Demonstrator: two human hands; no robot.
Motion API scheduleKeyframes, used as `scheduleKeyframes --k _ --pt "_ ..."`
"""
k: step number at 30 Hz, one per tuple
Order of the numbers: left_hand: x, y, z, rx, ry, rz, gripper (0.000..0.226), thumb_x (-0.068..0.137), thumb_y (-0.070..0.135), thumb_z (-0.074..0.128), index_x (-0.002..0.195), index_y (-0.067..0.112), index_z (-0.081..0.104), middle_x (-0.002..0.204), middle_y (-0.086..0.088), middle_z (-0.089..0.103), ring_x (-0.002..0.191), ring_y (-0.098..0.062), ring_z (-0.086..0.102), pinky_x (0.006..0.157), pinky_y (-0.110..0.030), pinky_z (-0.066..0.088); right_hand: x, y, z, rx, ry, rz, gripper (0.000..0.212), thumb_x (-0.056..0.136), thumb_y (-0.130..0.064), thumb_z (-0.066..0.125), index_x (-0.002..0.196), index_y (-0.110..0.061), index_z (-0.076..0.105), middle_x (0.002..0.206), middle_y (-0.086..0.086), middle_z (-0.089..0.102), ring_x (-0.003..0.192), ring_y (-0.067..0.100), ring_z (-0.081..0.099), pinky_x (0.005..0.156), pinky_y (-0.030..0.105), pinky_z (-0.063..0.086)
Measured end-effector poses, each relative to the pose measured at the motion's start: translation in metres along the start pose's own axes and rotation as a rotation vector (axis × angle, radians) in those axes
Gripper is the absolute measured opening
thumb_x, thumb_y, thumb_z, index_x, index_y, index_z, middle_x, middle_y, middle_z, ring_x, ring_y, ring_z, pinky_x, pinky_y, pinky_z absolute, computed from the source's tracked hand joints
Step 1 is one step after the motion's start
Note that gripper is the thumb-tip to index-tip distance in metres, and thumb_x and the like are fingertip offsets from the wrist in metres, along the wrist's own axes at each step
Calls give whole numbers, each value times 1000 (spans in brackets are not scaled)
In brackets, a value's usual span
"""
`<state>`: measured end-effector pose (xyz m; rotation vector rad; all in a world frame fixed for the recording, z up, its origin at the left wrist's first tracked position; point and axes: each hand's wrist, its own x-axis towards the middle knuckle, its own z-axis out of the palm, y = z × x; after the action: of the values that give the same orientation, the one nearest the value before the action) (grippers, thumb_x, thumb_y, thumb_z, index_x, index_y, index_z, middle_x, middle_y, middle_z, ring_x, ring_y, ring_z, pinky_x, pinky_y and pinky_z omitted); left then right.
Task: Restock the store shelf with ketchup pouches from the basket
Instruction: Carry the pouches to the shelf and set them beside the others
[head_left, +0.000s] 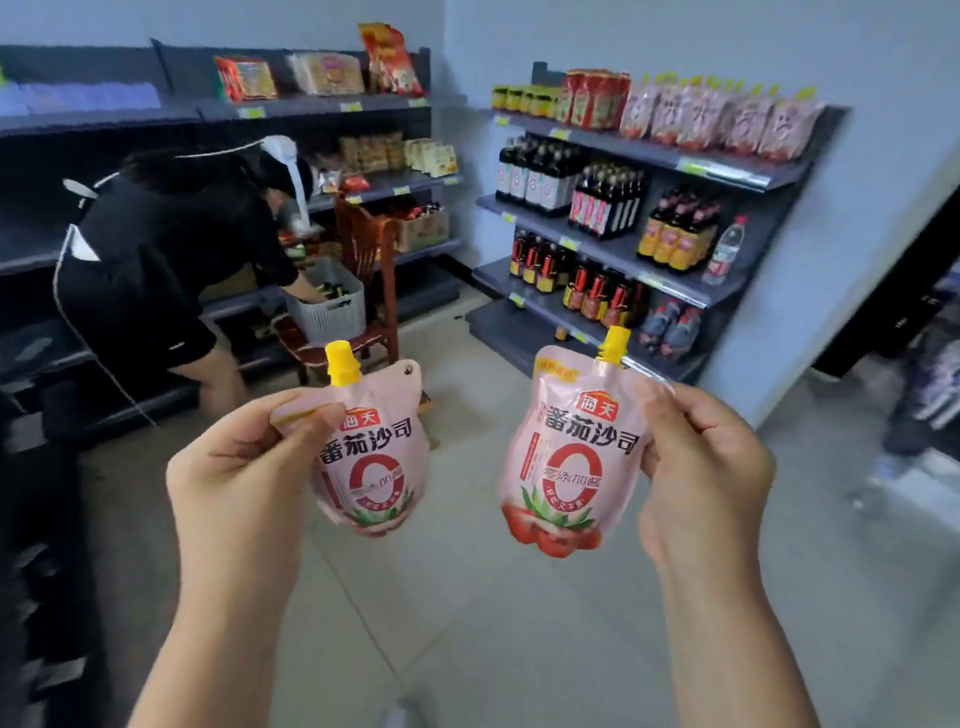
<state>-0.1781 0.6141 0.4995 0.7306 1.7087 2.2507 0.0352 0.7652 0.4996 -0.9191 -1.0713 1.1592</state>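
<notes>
My left hand (244, 467) grips a pink ketchup pouch (374, 457) with a yellow cap by its upper left corner. My right hand (701, 457) holds a second, matching ketchup pouch (566, 462) by its right edge. Both pouches hang upright in front of me, above the tiled floor. On the top board of the store shelf (727, 169) at the right stands a row of the same pink pouches (727, 117). A grey basket (327, 306) rests on a wooden chair (371, 260) farther back; its contents are unclear.
A person in black (166, 260) bends over the grey basket, beside the dark shelves on the left wall. The right shelf's lower boards hold dark sauce bottles (608, 200). Grey tiled floor (493, 623) lies between me and the shelves.
</notes>
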Motion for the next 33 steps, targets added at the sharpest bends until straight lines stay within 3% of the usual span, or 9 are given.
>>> scheduleKeyframes --k 5,9,11,16,21,24,27,33 --pt "68 -39 85 -18 -152 -32 21 83 0 76 84 21 82 86 -1 80 81 -17 73 74 -33 62 74 17 2 -179 -26 -45 19 91 -13 73 77 -24 80 69 -7 72 63 7 60 62 26 50" --pt "135 -57 165 -27 -347 -40 14 84 7 78 87 19 82 85 -6 79 83 -32 75 76 -50 62 140 21 11 -265 37 -106 18 91 -11 71 80 -22 79 66 -8 70 60 4 56 63 27 46" --pt "167 -66 209 -55 -449 -59 13 83 6 77 86 18 82 83 -6 79 78 -23 73 74 -46 61 172 22 14 -244 113 -131 18 91 -13 72 78 -25 79 67 -7 71 60 5 57 62 26 46" --pt "223 -92 320 -98 -631 -33 17 83 1 76 85 17 81 80 0 79 74 -8 71 63 -20 55 255 28 11 -232 244 -167 31 92 -6 69 73 -28 80 61 -12 67 53 -1 53 54 13 44" --pt "255 -130 430 -23 -782 -9 16 83 4 77 89 18 82 84 1 80 76 -10 73 63 -17 54 352 34 -5 -267 313 -204 32 93 -7 69 73 -31 79 65 -9 73 56 0 61 56 16 49" --pt "275 -148 494 -25 -808 2 16 84 3 76 91 16 82 86 0 80 79 -13 74 65 -17 54 419 34 -16 -295 292 -232 34 93 -5 68 71 -29 79 61 -12 70 52 -2 57 53 12 45" --pt "293 -161 550 -51 -794 -5 19 84 2 76 88 19 82 85 -1 80 81 -18 74 67 -23 56 482 35 -21 -319 262 -243 29 92 -6 70 75 -27 79 72 -7 76 62 3 65 59 16 51" --pt "341 -181 644 -29 -766 27 21 84 5 76 86 24 82 84 -3 79 80 -25 74 67 -46 61 594 43 -11 -342 230 -264 27 93 -4 68 75 -22 77 74 -4 78 66 5 69 59 17 54"
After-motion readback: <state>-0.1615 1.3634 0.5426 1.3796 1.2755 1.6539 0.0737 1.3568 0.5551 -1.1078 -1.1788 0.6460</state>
